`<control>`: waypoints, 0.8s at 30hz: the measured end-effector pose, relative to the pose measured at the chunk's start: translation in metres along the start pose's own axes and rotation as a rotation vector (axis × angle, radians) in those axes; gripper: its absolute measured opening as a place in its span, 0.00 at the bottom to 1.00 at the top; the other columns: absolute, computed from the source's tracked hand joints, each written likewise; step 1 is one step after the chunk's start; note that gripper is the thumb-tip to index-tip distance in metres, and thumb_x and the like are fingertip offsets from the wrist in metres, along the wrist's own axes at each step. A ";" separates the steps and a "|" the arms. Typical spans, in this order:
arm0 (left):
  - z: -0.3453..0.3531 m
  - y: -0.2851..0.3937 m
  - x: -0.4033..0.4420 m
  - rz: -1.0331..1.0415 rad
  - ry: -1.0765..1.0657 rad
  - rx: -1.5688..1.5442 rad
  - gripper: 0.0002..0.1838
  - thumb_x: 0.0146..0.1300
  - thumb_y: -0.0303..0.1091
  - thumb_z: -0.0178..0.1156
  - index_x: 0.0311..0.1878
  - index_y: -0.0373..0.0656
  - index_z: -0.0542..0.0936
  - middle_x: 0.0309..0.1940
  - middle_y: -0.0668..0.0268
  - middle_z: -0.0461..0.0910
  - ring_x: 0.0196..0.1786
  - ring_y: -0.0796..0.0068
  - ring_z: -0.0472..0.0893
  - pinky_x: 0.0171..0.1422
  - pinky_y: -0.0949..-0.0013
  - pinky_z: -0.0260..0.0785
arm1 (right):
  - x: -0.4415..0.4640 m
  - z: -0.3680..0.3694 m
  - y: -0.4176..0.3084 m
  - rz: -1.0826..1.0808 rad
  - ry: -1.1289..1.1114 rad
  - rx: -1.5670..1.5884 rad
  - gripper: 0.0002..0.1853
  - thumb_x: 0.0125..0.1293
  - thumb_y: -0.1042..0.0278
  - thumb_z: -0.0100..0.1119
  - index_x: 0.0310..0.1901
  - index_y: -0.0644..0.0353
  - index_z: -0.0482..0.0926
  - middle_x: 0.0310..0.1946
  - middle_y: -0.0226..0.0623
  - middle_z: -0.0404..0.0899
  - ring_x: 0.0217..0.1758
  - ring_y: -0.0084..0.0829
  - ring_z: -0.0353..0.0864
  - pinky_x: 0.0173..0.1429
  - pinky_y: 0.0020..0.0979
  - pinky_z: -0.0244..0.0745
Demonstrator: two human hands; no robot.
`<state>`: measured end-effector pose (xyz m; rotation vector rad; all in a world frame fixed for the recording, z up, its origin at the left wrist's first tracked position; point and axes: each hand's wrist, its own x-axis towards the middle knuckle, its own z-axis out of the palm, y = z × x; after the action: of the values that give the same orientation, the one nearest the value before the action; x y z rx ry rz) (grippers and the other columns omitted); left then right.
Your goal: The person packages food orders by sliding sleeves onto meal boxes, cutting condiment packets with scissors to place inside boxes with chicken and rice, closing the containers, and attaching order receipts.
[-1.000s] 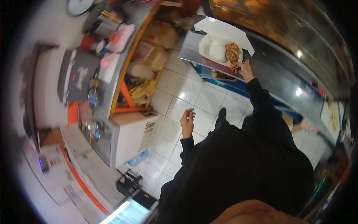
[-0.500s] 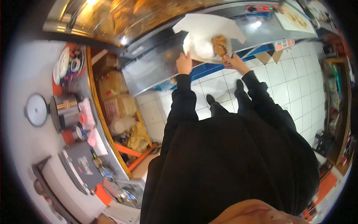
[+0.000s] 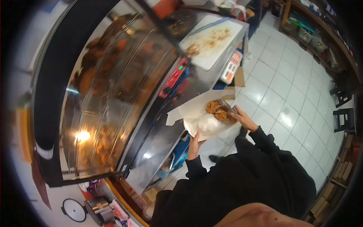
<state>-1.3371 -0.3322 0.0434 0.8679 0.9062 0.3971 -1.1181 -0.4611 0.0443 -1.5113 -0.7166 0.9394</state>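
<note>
An open white cardboard food box [image 3: 188,108] is held between my two hands, its lid folded back toward the counter. Several pieces of fried chicken [image 3: 217,110] lie in one side of it, beside a white rounded bundle [image 3: 210,124] that looks like wrapped rice. My left hand [image 3: 194,146] grips the near left edge, thumb on top. On the right edge, close to the chicken, my right hand [image 3: 244,118] is closed around the rim. The fingers under the box are hidden.
A lit glass display cabinet [image 3: 109,90] with fried food stands at left on a steel counter [image 3: 160,140]. Beyond are a white cutting board [image 3: 215,39] with crumbs and a knife [image 3: 210,25]. Black stools [image 3: 344,120] stand on the tiled floor [image 3: 287,94] at right.
My view and body have turned right, toward the cutting board. The box has come off the counter's edge with both hands on it, and the cabinet now fills the left side.
</note>
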 end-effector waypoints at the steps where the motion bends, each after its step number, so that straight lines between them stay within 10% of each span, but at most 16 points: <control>1: 0.030 -0.003 0.014 -0.081 -0.085 -0.094 0.28 0.59 0.40 0.51 0.61 0.41 0.56 0.56 0.61 0.63 0.57 0.70 0.66 0.57 0.65 0.62 | 0.002 -0.039 -0.005 0.000 0.019 -0.010 0.16 0.61 0.58 0.47 0.42 0.62 0.62 0.32 0.37 0.71 0.38 0.25 0.68 0.43 0.27 0.64; 12: 0.301 -0.021 0.191 0.157 -0.312 0.069 0.23 0.63 0.39 0.45 0.58 0.38 0.59 0.55 0.62 0.63 0.58 0.73 0.63 0.61 0.71 0.52 | 0.054 -0.291 -0.054 0.133 0.427 -0.206 0.19 0.65 0.51 0.39 0.35 0.64 0.62 0.26 0.42 0.74 0.25 0.27 0.73 0.26 0.26 0.71; 24: 0.467 0.068 0.465 0.129 -0.265 0.056 0.25 0.64 0.45 0.43 0.56 0.34 0.62 0.52 0.61 0.68 0.52 0.73 0.70 0.55 0.71 0.62 | 0.361 -0.502 -0.095 0.093 0.208 -0.421 0.24 0.64 0.49 0.39 0.37 0.68 0.65 0.25 0.48 0.75 0.22 0.35 0.78 0.23 0.28 0.73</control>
<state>-0.6849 -0.2229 0.0063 1.0076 0.6208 0.3595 -0.4988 -0.3868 0.0878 -1.9946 -0.7265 0.7111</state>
